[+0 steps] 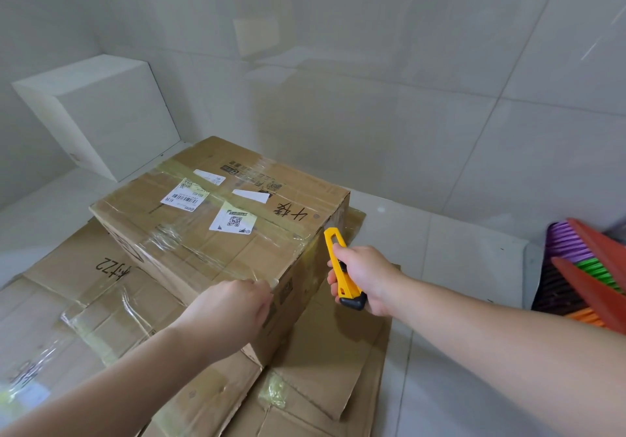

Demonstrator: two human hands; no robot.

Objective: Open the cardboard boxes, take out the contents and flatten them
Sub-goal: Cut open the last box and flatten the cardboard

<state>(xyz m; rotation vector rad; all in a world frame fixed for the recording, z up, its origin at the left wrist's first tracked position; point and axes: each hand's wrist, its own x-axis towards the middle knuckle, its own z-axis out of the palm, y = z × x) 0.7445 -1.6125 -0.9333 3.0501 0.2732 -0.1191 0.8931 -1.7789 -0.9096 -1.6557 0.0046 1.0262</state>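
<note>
A taped brown cardboard box with white labels stands closed on a layer of flattened cardboard. My left hand lies on the box's near corner, its fingers curled over the top edge. My right hand grips a yellow utility knife, whose tip points up at the box's right top edge. Clear tape wraps the box's top and sides.
A white box leans in the back left corner against the tiled wall. Brooms with red, purple and green bristles lie on a dark mat at the right. White floor tiles spread between the cardboard and the brooms.
</note>
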